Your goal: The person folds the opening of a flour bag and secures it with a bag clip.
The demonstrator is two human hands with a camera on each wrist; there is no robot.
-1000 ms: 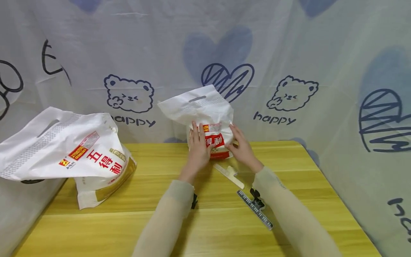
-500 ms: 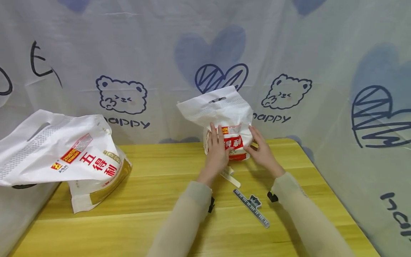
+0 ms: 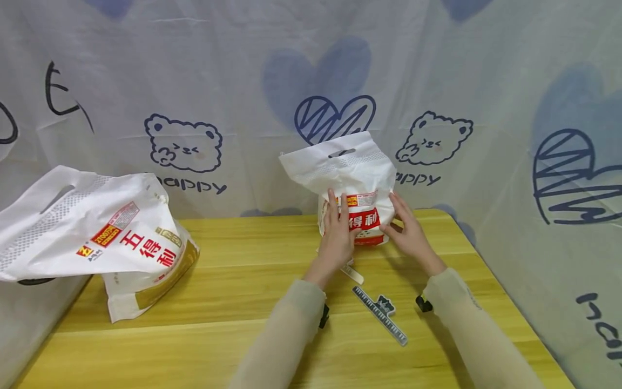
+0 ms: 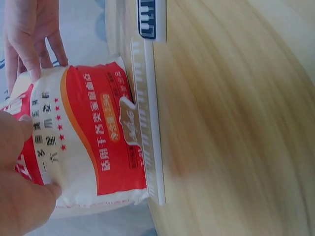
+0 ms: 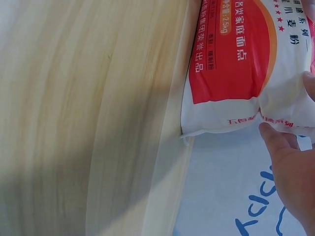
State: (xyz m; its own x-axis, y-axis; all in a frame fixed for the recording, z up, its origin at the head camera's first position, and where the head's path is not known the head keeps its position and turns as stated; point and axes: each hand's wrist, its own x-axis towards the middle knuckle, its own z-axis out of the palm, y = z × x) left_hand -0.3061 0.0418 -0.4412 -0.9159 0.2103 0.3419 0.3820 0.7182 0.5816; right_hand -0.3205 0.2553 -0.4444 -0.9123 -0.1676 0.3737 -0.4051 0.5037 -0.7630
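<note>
White flour bag [image 3: 362, 170] is pressed btwn L hand [image 3: 336, 242] & R hand [image 3: 412, 233], grip relaxed on both. Piano-key clip [image 3: 380, 315] is seen nr, on worktop [image 3: 228, 297].

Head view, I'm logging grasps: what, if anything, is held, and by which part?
White, red-panelled flour bag, steadied low: left hand on front, right hand at right side.

The widest way in for a hand runs over the table [image 3: 233, 302], between the large white bag [image 3: 107, 232] and the left hand [image 3: 336, 240]; bare wood also lies beyond the right hand [image 3: 412, 237], out to the right edge. Between the forearms the piano-key clip [image 3: 380, 315] blocks the path, with the pale clip [image 3: 353, 274] near the small flour bag [image 3: 359, 183]. Close behind that bag hangs the curtain [image 3: 398, 65].
</note>
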